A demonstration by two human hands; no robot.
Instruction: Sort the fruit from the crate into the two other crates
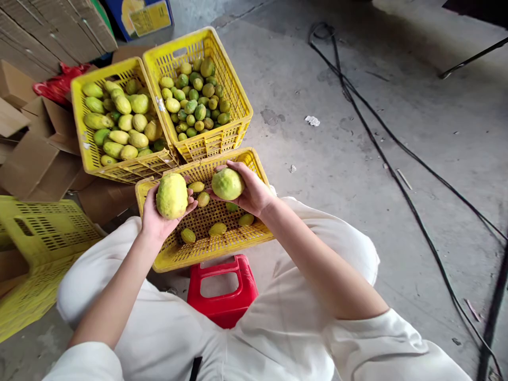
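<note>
The larger fruit (pixel 172 196), oblong and yellow-green, lies cradled in my left hand (pixel 151 216), above the left part of the near crate (pixel 206 257). My right hand (pixel 254 191) grasps a rounder fruit (pixel 228 184), greener in colour, above the same crate's right part; the two fruits are held apart. Inside the near crate, a few small fruits (pixel 217 229) lie scattered on its perforated floor. Principal hazard, in my judgement: the fingers of my left hand curl only partly about the larger fruit, so a tilt of the wrist could let it roll off, bruising itself or those below. A slack right grasp could do likewise; too hard a squeeze might mark the rind. Just beyond the near crate stand the left rear crate (pixel 133 172) and right rear crate (pixel 234 132), both bearing many fruits; a careless reach could knock my knuckles against their rims. On its near side is a red stool (pixel 223 304); whether this supports the crate I cannot tell.
</note>
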